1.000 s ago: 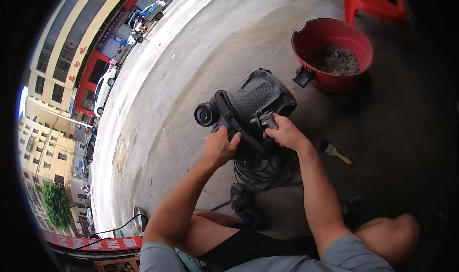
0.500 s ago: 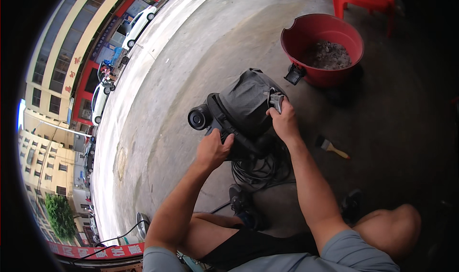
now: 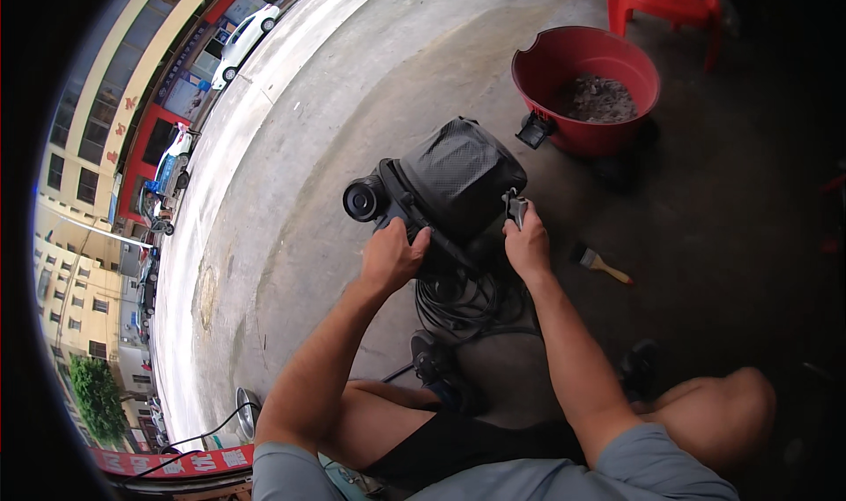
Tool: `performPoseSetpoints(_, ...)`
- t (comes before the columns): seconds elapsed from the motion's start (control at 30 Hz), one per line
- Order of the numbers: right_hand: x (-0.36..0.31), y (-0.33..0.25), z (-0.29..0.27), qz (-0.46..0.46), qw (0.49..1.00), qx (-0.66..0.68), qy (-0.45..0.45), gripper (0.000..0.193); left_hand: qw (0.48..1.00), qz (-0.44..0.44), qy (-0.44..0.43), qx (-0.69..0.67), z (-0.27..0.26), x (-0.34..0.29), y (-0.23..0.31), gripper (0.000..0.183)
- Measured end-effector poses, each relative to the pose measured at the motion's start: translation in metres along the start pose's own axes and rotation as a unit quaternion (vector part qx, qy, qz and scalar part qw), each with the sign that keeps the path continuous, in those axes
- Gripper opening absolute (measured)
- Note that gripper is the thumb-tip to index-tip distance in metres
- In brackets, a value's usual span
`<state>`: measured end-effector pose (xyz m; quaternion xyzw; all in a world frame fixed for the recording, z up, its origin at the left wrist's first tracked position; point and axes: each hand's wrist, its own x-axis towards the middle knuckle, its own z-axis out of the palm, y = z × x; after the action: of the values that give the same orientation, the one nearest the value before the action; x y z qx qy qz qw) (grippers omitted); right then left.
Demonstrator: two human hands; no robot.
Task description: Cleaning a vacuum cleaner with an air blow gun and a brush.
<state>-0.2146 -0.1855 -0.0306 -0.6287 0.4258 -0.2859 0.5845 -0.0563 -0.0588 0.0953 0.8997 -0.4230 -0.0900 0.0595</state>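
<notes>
Two bare hands, both occupied. Left hand [image 3: 392, 258] grips the near edge of a black machine head [image 3: 398, 203]; some fingertips lost behind its rim. Right hand [image 3: 529, 245] closed around a small grey metal tool [image 3: 518, 208], its body largely covered by the grip; cannot tell whether the tip touches the grey fabric cover [image 3: 463, 170] just beside it. Machine head sits mid-scene above the concrete floor [image 3: 326, 148], cover toward the far right, round black port [image 3: 359, 200] at left. Underside hidden; its support cannot be made out.

Counts: one dark coiled cord [image 3: 458, 314] at the near side, loops overlapping, too tangled to number. One brush [image 3: 604, 264], pale handle, lying right. Two dark shoes [image 3: 432, 364], the right one dim in shadow. One red chair [image 3: 656, 0], far right, cut off above.

Containers: one red bucket [image 3: 586, 137], far right, loose grey debris [image 3: 604, 101] inside, kind unclear. One metal basin [image 3: 248, 413], near left, contents unreadable.
</notes>
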Motion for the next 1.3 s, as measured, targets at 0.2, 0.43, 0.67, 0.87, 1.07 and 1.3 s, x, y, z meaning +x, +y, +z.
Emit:
performPoseSetpoints(0.2,-0.011,-0.003,0.0,0.015,0.989,-0.006,-0.147,0.029,0.998,0.01,-0.039,0.049,-0.007,0.002,-0.004,0.059)
performPoseSetpoints(0.43,-0.028,-0.022,-0.022,0.154,0.954,-0.017,-0.256,0.031,0.997,0.022,-0.057,0.055,-0.014,-0.002,-0.007,0.058)
performPoseSetpoints(0.67,-0.036,0.015,-0.02,0.13,0.974,-0.018,-0.185,0.026,0.997,0.022,-0.049,0.047,-0.013,-0.003,-0.017,0.059)
performPoseSetpoints(0.87,-0.026,0.073,-0.021,0.047,0.983,-0.173,-0.032,0.03,0.996,0.041,-0.065,0.043,-0.011,0.002,0.003,0.058)
performPoseSetpoints(1.07,-0.068,-0.017,-0.018,0.191,0.923,0.131,-0.308,0.034,0.997,0.024,-0.053,0.049,-0.012,-0.004,-0.017,0.058)
performPoseSetpoints(1.3,-0.042,-0.041,0.007,0.018,0.993,0.014,-0.118,0.03,0.998,0.017,-0.055,0.036,-0.01,-0.006,-0.016,0.059)
